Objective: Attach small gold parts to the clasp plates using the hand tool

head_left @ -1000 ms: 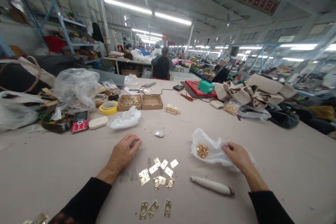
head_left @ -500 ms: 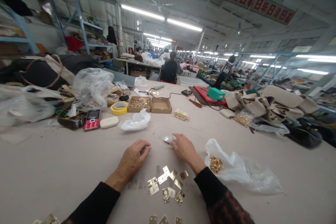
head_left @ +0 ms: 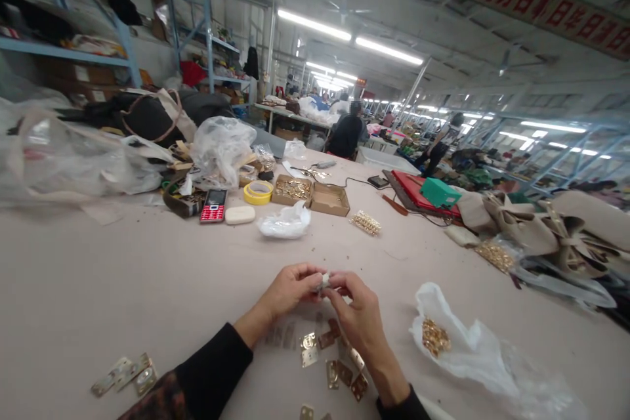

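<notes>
My left hand (head_left: 290, 292) and my right hand (head_left: 359, 318) meet above the table, fingertips pinched on a small whitish plastic piece (head_left: 325, 281). Fingers cover most of it, so its exact kind cannot be told. Just below lie several shiny gold metal plates with holes (head_left: 309, 349), some partly hidden under my right hand. Flat clear strips (head_left: 283, 336) rest near my left wrist. More gold plates (head_left: 125, 374) lie to the left of my left forearm. Right of my right hand, a white plastic bag (head_left: 475, 348) lies open around small gold fittings (head_left: 436, 337).
Further back stand a cardboard box of metal parts (head_left: 291, 189), a second box (head_left: 331, 198), yellow tape (head_left: 258, 192), a phone (head_left: 213, 205) and a crumpled plastic bag (head_left: 285, 220). Beige fabric pieces (head_left: 522, 216) and a green box (head_left: 440, 192) are at right. People sit and stand beyond.
My hands, apart before, have come together with the small plastic piece between them. The view has swung left, so the table's things appear further right.
</notes>
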A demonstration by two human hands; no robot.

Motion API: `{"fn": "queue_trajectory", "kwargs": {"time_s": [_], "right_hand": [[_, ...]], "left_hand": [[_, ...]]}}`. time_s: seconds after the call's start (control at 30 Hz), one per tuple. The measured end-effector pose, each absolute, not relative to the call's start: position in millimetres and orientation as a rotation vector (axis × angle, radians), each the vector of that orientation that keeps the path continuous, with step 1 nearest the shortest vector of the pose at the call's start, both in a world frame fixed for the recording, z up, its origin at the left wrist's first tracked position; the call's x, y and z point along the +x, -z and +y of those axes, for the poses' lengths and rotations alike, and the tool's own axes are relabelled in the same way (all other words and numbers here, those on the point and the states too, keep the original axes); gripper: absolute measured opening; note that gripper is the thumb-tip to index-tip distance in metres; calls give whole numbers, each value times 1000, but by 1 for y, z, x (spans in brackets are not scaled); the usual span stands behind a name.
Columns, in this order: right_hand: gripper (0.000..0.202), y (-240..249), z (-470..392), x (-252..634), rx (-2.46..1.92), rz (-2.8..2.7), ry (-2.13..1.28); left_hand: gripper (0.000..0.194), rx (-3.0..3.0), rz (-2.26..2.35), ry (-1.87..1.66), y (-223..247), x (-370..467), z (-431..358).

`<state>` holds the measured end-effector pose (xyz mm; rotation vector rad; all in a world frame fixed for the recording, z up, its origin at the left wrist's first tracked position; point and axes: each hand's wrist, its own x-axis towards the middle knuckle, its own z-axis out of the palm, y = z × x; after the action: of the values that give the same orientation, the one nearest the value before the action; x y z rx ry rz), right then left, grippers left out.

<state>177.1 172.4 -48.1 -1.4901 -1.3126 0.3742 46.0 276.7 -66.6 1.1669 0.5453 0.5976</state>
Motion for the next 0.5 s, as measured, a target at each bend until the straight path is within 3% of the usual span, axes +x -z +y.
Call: {"fn": "queue_trajectory", "kwargs": {"time_s": [0.3, 0.5], "right_hand": [[17, 60, 171, 182, -1341, -880, -739], [16, 69, 167, 184, -1464, -957, -510]], "left_hand": [[56, 1120, 529, -523, 62, 36, 268], [41, 1299, 620, -671, 65, 41, 268]]}}
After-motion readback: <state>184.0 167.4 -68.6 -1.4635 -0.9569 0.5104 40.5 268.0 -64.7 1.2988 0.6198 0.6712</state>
